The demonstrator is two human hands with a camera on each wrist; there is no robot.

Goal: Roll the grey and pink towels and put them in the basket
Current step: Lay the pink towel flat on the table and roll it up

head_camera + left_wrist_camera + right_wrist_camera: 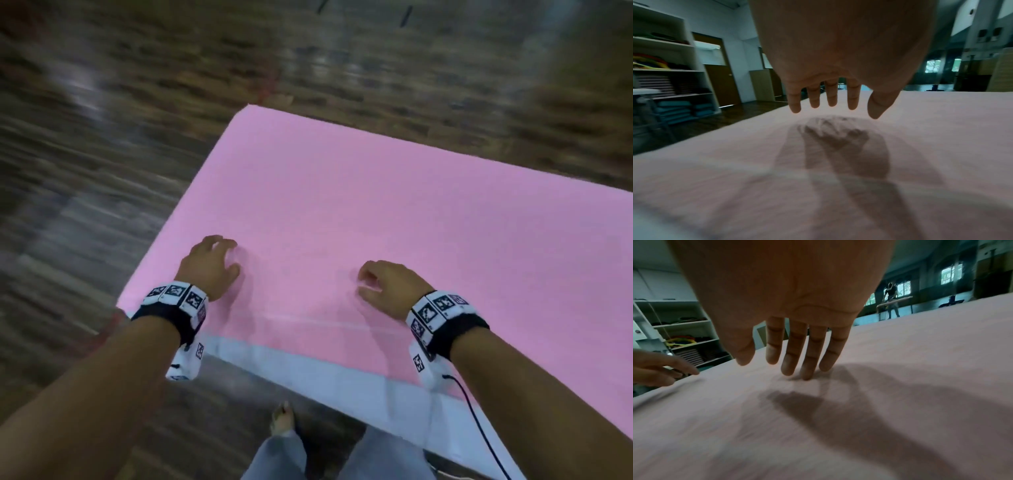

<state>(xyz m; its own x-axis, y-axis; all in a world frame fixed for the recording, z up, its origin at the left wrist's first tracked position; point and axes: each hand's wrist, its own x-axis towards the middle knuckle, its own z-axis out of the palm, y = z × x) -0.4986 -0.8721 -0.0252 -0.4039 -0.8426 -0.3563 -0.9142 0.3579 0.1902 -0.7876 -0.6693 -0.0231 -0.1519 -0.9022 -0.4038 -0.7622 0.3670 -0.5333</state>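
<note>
The pink towel [359, 212] lies spread flat over a white table [308, 370], covering most of it. My left hand [219, 260] hovers palm down over the towel's near left part, fingers loosely bent and apart, just above the cloth [838, 162]. My right hand [373, 281] is palm down further right, and its fingertips [805, 376] touch the towel [900, 369]. Neither hand holds anything. No grey towel and no basket are in view.
Dark wooden floor [102, 171] surrounds the table. White shelves [670, 73] with folded cloths stand to the left. A person [891, 300] stands at another table far behind. A black cable [479, 421] hangs from my right wrist.
</note>
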